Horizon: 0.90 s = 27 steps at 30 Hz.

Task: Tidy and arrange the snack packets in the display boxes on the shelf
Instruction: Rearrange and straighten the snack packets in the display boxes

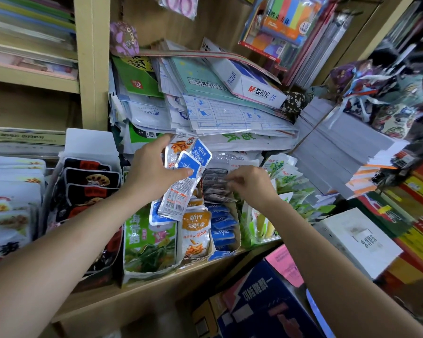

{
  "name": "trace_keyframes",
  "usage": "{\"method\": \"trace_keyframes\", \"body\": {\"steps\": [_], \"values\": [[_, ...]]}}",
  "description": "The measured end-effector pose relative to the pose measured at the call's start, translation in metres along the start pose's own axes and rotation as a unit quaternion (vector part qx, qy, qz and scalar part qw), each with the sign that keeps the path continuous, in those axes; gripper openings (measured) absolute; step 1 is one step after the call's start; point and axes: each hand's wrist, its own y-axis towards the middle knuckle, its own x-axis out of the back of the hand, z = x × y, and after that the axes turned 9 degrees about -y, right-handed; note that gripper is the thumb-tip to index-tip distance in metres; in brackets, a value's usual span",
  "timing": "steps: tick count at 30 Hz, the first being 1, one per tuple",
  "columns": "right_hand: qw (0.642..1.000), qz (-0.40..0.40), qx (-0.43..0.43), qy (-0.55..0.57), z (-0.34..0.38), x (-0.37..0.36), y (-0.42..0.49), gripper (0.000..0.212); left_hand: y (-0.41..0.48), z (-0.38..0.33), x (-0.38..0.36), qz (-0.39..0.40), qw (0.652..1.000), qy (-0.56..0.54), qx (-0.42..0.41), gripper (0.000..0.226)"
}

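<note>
- While the left hand (154,170) is clamped on a small fan of blue-and-white snack packets (185,167), thumb on the front and fingers behind, the bunch hangs above the display boxes, touching none of them as far as I can see.
- Long axis of the held packets runs steeply up-down, tilted a bit, tops toward the stationery pile (205,93), bottoms over the box below.
- Right hand (250,182) is down in the back of the blue packet box (226,240), fingers curled onto the dark packets (215,184) there. Looks pinched on one, but motion blur means I cannot tell if it actually grips.
- Key relation: the blue box row sits directly below and slightly right of the held bunch, between the two hands. Right hand is nearer and already in it; left only has to drop.
- Packets in that row stand on edge, stacked front to back, so my guess is the held ones need turning to match before they slot in.
- Neighbours: orange packets (196,234) and green seaweed box (149,240) to the left, green-leaf packets (287,176) to the right, all on the same shelf (132,291).
- Risk, as I judge it: loose fan may spill on release.
</note>
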Motion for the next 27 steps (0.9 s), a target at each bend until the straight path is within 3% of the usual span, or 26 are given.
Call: {"method": "trace_keyframes", "body": {"steps": [3,10,16,19,23,27], "values": [[1.0,0.003,-0.011,0.024,0.009,0.005,0.013,0.009,0.0,-0.001,0.0,0.001,1.0,-0.005,0.003,0.046],[0.999,0.042,0.016,0.014,0.015,-0.014,0.017,0.013,0.001,0.001,0.0,0.003,1.0,-0.004,0.003,0.052],[0.99,-0.048,-0.03,0.128,0.012,0.003,-0.026,0.026,-0.003,-0.007,0.0,0.013,1.0,-0.023,0.003,0.047],[0.952,-0.057,-0.097,0.283,0.009,0.002,-0.06,0.037,-0.006,-0.014,-0.004,0.015,0.998,-0.064,0.009,0.049],[0.852,0.002,-0.128,0.507,0.022,0.005,-0.083,0.063,-0.015,-0.031,-0.018,0.039,0.984,-0.168,0.035,0.048],[0.788,0.044,-0.092,0.607,0.041,0.01,-0.087,0.055,-0.025,-0.033,-0.041,0.065,0.966,-0.238,0.077,0.04]]}}
